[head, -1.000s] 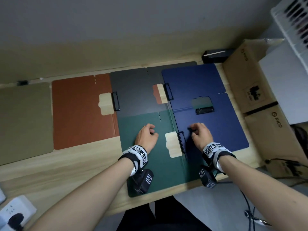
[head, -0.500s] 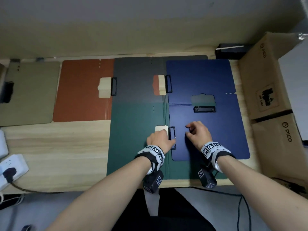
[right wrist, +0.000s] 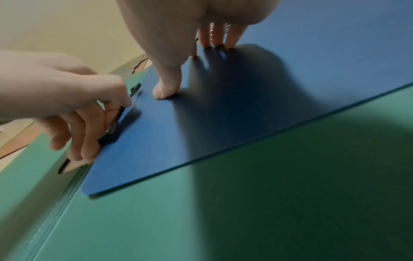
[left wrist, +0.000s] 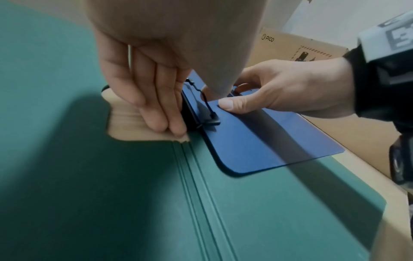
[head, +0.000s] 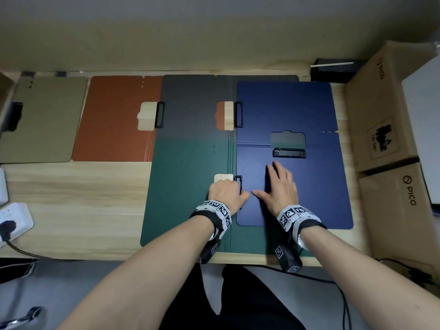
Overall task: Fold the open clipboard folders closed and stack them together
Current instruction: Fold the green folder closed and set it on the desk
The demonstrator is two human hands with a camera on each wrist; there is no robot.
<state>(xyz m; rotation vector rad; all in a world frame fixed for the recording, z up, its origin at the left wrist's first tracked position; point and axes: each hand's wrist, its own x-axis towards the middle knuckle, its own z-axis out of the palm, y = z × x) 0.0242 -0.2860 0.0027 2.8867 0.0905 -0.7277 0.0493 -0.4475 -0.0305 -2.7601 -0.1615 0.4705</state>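
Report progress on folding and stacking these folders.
Done: nothing yet; no stack, and the orange folder and grey folder lie open. In hand: the left hand grips the green folder's clip; the right hand presses the blue folder. Left: all closing and stacking.

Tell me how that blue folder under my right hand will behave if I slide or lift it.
The blue folder looks like a thin, flat board, so probably stiff yet light. Lying on the green folder, it may slide easily. Its creased spine probably lets the halves swing if lifted by one edge.
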